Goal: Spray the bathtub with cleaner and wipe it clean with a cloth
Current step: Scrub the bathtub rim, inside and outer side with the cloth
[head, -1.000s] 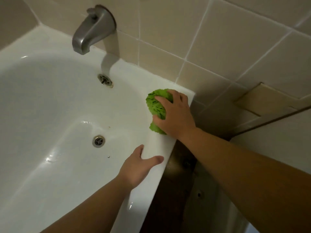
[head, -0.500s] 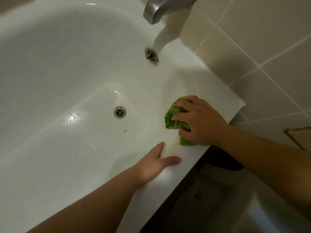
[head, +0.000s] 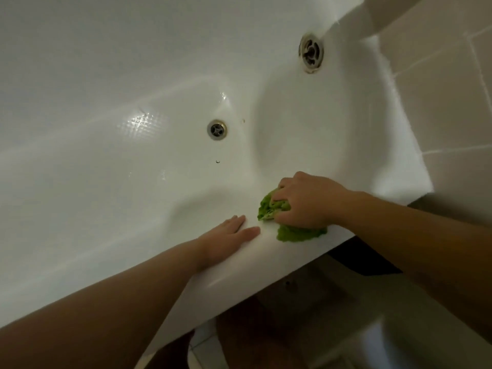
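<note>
The white bathtub (head: 106, 182) fills most of the view. My right hand (head: 306, 201) grips a bunched green cloth (head: 295, 233) and presses it on the tub's near rim. Part of the cloth is hidden under the fingers. My left hand (head: 226, 241) lies flat on the same rim just left of the cloth, fingers straight, holding nothing. No spray bottle is in view.
A round drain (head: 217, 129) sits in the tub floor, and an overflow fitting (head: 311, 52) is on the end wall. Beige tiled wall (head: 439, 102) stands at the right. Dark floor (head: 292, 328) lies below the rim.
My right hand has dragged the cloth along the rim toward me, closing on my left hand. The camera has tilted down, so the faucet has left the view.
</note>
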